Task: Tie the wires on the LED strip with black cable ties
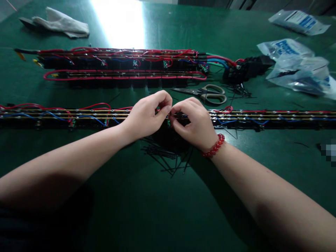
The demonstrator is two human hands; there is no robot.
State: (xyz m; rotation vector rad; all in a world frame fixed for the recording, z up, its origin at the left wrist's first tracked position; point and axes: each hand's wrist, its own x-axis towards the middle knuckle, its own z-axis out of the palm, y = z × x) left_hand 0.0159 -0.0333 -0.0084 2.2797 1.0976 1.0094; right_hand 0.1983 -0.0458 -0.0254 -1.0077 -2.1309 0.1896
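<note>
A long black bar (pixel 249 120) crosses the table, carrying brass-coloured rods, red and blue wires and small green circuit boards. Over its middle, my left hand (pixel 149 113) is closed in a pinch, thumb against forefinger. My right hand (pixel 194 120), with a red bead bracelet (pixel 215 147) at the wrist, pinches right beside it, the fingertips of both almost meeting. Whatever lies between the fingertips is too small and covered to make out. Just below the hands, a loose pile of thin black strips (pixel 168 157), like cable ties, lies on the table.
Scissors (pixel 212 93) lie just behind the hands. Farther back is a second wired assembly (pixel 118 61) with a thick cable bundle (pixel 217 60) at its right. Plastic bags (pixel 301 68) sit at the right, a pale cloth glove (pixel 63 24) at the back left. The table (pixel 147 210) is green.
</note>
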